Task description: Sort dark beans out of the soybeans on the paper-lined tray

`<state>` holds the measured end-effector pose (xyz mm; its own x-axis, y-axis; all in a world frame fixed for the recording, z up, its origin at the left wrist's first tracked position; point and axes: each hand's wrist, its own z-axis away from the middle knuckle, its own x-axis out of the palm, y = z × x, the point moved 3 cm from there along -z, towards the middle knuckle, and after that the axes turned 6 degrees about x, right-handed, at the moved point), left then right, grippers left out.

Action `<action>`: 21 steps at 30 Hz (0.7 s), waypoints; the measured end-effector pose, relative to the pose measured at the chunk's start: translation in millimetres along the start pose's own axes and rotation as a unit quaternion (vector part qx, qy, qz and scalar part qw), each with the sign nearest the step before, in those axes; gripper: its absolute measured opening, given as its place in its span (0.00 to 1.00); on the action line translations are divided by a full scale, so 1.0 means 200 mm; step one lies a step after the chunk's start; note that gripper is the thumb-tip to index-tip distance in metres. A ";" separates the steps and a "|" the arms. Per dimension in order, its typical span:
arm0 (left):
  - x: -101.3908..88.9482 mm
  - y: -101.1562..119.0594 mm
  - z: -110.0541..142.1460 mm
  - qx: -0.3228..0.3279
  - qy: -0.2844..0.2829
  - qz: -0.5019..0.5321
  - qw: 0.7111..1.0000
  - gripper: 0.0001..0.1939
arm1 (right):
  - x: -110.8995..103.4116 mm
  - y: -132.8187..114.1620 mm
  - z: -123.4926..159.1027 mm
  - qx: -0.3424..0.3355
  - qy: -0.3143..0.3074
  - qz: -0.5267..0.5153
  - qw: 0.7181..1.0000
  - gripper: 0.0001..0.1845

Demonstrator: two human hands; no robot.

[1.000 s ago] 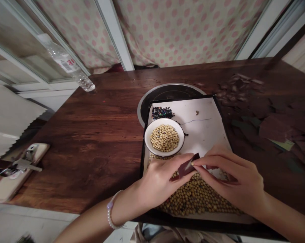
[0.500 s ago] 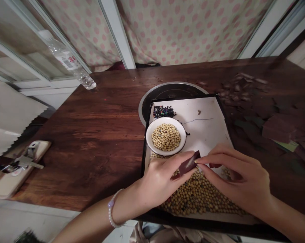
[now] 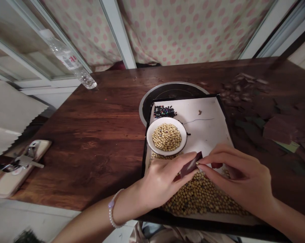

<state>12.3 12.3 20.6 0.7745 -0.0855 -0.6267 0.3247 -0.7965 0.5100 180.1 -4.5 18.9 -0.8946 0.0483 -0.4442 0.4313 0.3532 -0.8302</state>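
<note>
My left hand [image 3: 154, 182] is closed, pinching a small piece of dark brown sandpaper [image 3: 190, 167] with a pale worn streak between thumb and fingers. Against its right edge, my right hand [image 3: 240, 179] holds a tiny yellowish bead [image 3: 197, 163] between thumb and forefinger. Both hands are over the front of a white-lined black tray [image 3: 205, 108]. Many loose yellow-brown beads [image 3: 197, 197] lie beneath them, partly hidden by the hands. Just beyond my left hand stands a white bowl [image 3: 150, 140] holding paler beads [image 3: 166, 136].
Small black beads [image 3: 164, 111] and a thin blue thread [image 3: 199, 119] lie at the tray's back. Behind it is a round black hotplate [image 3: 148, 98]. Dark sandpaper scraps [image 3: 278, 130] spread over the table's right side. A plastic bottle [image 3: 70, 60] appears at the back left.
Both hands keep almost the same pose, with the sandpaper and bead still held together. The whole view has shifted very slightly.
</note>
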 end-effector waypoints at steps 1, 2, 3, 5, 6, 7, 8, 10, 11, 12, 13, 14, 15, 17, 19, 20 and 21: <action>0.00 0.00 0.00 -0.001 0.003 -0.001 1.000 0.19 | 0.00 0.00 0.00 -0.002 -0.001 0.002 1.000 0.10; 0.00 0.00 0.00 -0.002 0.006 -0.001 1.000 0.18 | 0.00 0.00 0.00 -0.005 -0.001 0.002 1.000 0.10; 0.00 0.00 0.00 -0.002 0.010 -0.001 1.000 0.18 | 0.01 0.00 0.00 -0.006 0.000 0.003 1.000 0.11; 0.00 0.00 0.00 -0.004 0.016 -0.001 1.000 0.18 | 0.01 -0.01 0.00 -0.010 0.002 0.002 1.000 0.11; 0.00 0.00 0.00 -0.004 0.015 0.000 1.000 0.18 | 0.01 -0.01 0.01 -0.011 0.003 0.002 1.000 0.11; 0.00 0.00 0.00 -0.004 0.012 0.002 1.000 0.18 | 0.00 -0.01 0.01 -0.011 0.002 0.002 1.000 0.11; 0.00 0.00 0.00 -0.004 0.009 0.004 1.000 0.17 | 0.00 -0.01 0.01 -0.010 0.001 0.002 1.000 0.11; 0.00 0.00 0.00 -0.002 0.003 0.006 1.000 0.17 | 0.00 -0.01 0.01 -0.007 -0.002 -0.001 1.000 0.10; 0.00 0.00 0.00 -0.001 0.003 0.005 1.000 0.17 | 0.00 -0.01 0.01 -0.004 -0.003 -0.004 1.000 0.10; 0.00 0.00 0.00 0.000 0.004 0.004 1.000 0.17 | 0.00 -0.01 0.01 -0.002 -0.004 -0.006 1.000 0.10; 0.00 0.00 0.00 0.001 0.003 0.003 1.000 0.17 | 0.00 -0.01 0.01 0.000 -0.005 -0.008 1.000 0.10; 0.00 0.00 0.00 0.002 0.000 0.004 1.000 0.18 | 0.00 -0.01 0.01 0.002 -0.008 -0.010 1.000 0.11; 0.00 0.00 0.00 0.004 -0.006 0.005 1.000 0.18 | 0.00 0.00 0.01 0.002 -0.010 -0.010 1.000 0.11; 0.00 0.00 0.00 0.009 -0.014 0.007 1.000 0.17 | 0.00 0.00 0.02 0.000 -0.015 -0.009 1.000 0.11; 0.00 0.00 0.00 0.015 -0.017 0.007 1.000 0.17 | 0.00 0.00 0.02 0.003 0.003 -0.003 1.000 0.12; 0.00 0.00 0.00 0.019 -0.015 0.006 1.000 0.18 | -0.01 0.00 0.02 0.007 0.015 0.000 1.000 0.12; 0.00 0.00 0.00 0.021 -0.016 0.007 1.000 0.18 | -0.01 0.00 0.02 0.008 0.021 0.001 1.000 0.12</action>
<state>12.2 12.6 21.2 0.7605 -0.1164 -0.6388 0.2898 -0.8195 0.4944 182.2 -7.7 18.3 -0.8975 0.0892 -0.4318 0.4351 0.3384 -0.8344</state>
